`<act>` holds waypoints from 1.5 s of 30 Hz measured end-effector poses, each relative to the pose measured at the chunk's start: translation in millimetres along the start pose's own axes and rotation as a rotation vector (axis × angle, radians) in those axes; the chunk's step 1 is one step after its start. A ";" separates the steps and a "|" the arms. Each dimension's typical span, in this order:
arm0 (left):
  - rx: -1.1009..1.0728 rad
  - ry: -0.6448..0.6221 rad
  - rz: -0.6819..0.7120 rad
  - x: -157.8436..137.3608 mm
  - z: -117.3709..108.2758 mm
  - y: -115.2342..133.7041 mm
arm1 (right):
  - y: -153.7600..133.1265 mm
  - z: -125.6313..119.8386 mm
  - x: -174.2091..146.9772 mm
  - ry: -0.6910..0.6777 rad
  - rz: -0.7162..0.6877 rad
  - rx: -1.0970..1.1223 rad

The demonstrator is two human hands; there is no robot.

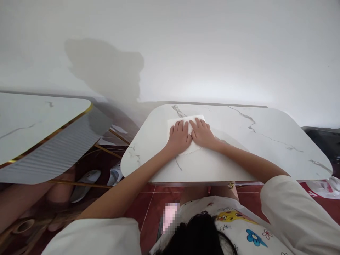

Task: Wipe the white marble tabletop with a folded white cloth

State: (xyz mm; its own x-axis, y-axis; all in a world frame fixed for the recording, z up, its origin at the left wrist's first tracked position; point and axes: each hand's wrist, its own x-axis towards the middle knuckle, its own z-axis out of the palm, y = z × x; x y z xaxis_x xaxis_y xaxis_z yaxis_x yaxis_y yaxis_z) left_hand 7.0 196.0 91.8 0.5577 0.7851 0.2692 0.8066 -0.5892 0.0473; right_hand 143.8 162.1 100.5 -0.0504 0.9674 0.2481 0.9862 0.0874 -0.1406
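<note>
A white paper towel [195, 148] lies spread on a white, marble-patterned table [265, 141] in front of me. My left hand [180, 136] rests palm down on its left part, fingers stretched out and pointing away from me. Close beside it, my right hand [202, 132] also presses flat on the paper towel, its fingers extended. The two thumbs nearly meet at the middle. Both palms hide part of the paper towel, whose far edge and near corner show around them.
To the left stands a second marble-patterned table [39, 120] with a gold edge and ribbed side. Behind both tables rises a white wall [199, 53]. A slipper [86, 184] and another person's leg [61, 184] are at lower left. A dark object [322, 143] sits at far right.
</note>
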 end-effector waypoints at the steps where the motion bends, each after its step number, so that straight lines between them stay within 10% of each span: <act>1: 0.010 -0.007 -0.006 -9.2 -2.9 2.4 | -4.2 -1.6 -7.4 -0.005 -0.007 0.001; 18: 0.037 -0.013 -0.108 -105.4 -29.7 23.4 | -52.5 -22.5 -76.1 -0.138 -0.123 0.077; 45: -0.039 -0.010 -0.121 20.6 -2.9 -87.5 | -51.3 30.2 85.4 -0.016 -0.094 0.058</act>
State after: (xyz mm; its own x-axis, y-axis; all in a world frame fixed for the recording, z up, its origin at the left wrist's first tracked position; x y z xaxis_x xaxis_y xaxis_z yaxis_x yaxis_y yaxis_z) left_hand -52.7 263.2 95.9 0.4587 0.8528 0.2497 0.8601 -0.4967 0.1161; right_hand 84.1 247.4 99.9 -0.1453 0.9580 0.2474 0.9662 0.1911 -0.1727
